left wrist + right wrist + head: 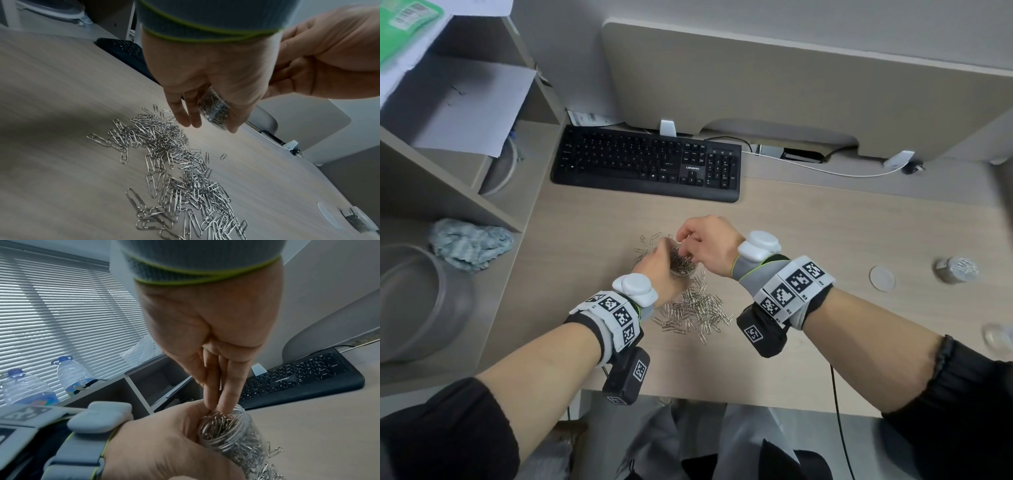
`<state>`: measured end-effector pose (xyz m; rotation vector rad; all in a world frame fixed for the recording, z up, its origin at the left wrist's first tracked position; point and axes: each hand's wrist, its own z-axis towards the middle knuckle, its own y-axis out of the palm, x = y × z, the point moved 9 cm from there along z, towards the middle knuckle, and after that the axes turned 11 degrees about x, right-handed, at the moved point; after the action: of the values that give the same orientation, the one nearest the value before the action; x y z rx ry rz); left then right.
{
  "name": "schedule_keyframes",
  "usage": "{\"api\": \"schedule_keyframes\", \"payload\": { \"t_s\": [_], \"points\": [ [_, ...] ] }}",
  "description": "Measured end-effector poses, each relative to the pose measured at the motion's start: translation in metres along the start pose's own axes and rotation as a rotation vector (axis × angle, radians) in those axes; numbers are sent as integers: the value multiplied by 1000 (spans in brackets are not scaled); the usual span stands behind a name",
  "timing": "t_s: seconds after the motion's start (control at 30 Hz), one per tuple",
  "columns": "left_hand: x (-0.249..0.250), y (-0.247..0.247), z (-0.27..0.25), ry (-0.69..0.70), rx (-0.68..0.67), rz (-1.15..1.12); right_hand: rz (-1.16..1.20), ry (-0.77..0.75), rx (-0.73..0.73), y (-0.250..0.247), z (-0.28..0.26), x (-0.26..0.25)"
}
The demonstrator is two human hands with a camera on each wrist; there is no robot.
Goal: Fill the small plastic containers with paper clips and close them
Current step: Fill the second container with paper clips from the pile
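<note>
My left hand (666, 265) grips a small clear container (684, 266), nearly full of paper clips, and holds it just above the desk. In the right wrist view the left hand (164, 443) wraps the container (232, 434) below its open mouth. My right hand (686, 241) is over that mouth, and its thumb and fingertips (216, 405) pinch together among the top clips. A loose pile of paper clips (695, 313) lies on the desk under both wrists. In the left wrist view the container (216, 110) shows between my left fingers, above the pile (174, 170).
A white round lid (882, 278) lies on the desk to the right, next to a filled container (955, 270). A blurred clear container (996, 337) sits near the right edge. A black keyboard (647, 164) is behind; shelves (448, 192) stand left.
</note>
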<state>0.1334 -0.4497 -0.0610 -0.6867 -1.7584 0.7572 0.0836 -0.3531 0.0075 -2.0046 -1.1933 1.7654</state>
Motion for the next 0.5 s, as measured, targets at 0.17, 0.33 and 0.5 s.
{"api": "schedule_keyframes", "payload": {
  "t_s": [0.17, 0.33, 0.5],
  "points": [
    [-8, -9, -2, -37, 12, -16, 84, 23, 50, -1, 5, 1],
    [-17, -17, -7, -59, 23, -14, -33, -63, -8, 14, 5, 0],
    [-22, -22, -10, -80, 26, -27, -269, -168, -136, 37, -6, -7]
  ]
}}
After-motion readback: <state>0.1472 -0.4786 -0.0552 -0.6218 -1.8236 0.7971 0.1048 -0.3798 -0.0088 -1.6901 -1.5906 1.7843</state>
